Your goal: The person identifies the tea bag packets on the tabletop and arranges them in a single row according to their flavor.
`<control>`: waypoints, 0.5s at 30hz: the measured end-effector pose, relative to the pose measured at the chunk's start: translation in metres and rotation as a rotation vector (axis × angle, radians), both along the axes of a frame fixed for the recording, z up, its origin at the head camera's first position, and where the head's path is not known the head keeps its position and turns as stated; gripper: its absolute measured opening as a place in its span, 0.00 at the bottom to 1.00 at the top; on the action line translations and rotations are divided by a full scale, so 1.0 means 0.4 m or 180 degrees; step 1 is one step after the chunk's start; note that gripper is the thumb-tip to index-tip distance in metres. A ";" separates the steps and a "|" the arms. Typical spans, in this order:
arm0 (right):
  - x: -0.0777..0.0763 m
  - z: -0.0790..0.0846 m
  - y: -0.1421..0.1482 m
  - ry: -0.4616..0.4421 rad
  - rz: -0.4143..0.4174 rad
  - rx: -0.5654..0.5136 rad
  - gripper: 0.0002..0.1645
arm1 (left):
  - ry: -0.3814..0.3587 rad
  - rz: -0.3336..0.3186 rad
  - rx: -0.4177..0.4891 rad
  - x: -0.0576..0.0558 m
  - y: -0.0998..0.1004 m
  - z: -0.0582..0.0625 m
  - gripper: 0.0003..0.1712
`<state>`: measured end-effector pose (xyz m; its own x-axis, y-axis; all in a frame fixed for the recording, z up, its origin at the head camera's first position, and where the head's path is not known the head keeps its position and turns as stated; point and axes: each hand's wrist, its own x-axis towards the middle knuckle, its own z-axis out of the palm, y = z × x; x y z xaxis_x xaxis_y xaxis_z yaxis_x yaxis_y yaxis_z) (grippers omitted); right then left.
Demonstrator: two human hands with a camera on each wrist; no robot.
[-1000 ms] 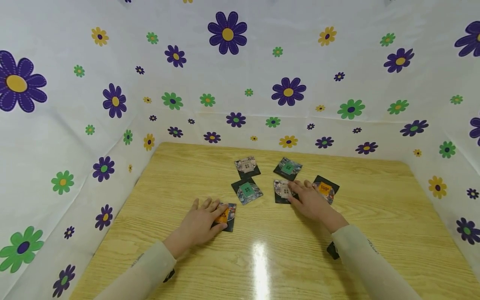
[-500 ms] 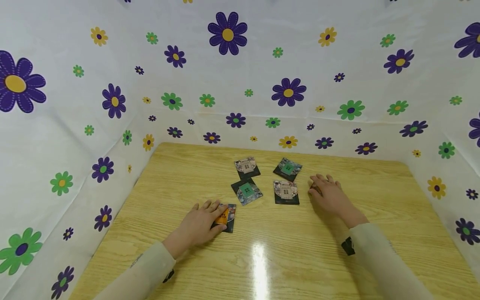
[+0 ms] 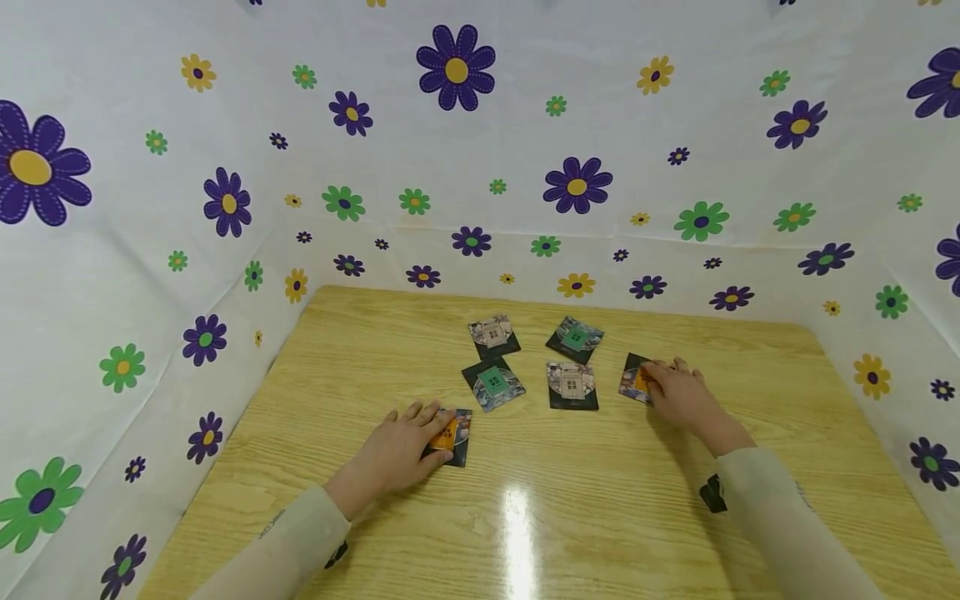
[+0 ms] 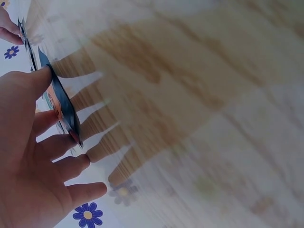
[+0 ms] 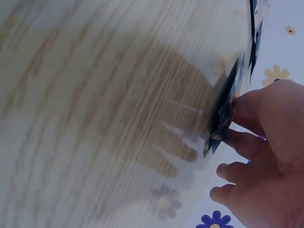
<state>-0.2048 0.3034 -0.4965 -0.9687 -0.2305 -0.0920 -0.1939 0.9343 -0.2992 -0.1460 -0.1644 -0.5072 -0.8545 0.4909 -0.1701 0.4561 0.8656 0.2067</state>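
Partly under left hand (image 3: 399,446), orange-labelled packet (image 3: 457,437), contents hidden

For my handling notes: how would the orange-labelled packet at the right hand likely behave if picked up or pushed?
The orange-labelled packet is probably light, being small and thin. Its uneven surface in the right wrist view suggests it may flex. On the glossy table, it would probably slide rather than roll.

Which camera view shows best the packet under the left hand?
The head view: there the packet shows its orange label, partly under the left hand. The left wrist view shows it nearly edge-on; in the right wrist view I cannot identify it.
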 end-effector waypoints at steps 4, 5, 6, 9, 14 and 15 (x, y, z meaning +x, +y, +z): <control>0.005 -0.001 0.002 -0.0033 -0.0001 0.0006 0.29 | 0.0035 -0.0011 -0.0019 0.001 -0.003 -0.001 0.40; 0.006 -0.001 0.002 -0.0040 -0.0002 0.0001 0.29 | 0.0042 -0.0015 -0.0020 0.001 -0.004 -0.001 0.40; 0.008 -0.001 0.003 -0.0040 0.0002 -0.0004 0.29 | 0.0047 -0.0016 -0.0011 0.001 -0.005 -0.002 0.40; 0.013 0.001 0.004 -0.0024 0.0016 -0.0023 0.29 | 0.0055 -0.0021 0.0014 0.001 -0.010 0.000 0.40; 0.022 0.006 0.003 -0.0009 0.0037 -0.0011 0.29 | 0.0088 -0.0028 0.0024 -0.001 -0.021 0.000 0.40; 0.024 0.006 0.003 -0.0009 0.0037 -0.0005 0.29 | 0.0093 -0.0032 0.0031 -0.001 -0.024 0.000 0.40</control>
<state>-0.1953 0.3048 -0.4942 -0.9657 -0.2420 -0.0944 -0.2040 0.9315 -0.3011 -0.1465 -0.1739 -0.5073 -0.8541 0.5009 -0.1402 0.4707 0.8590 0.2014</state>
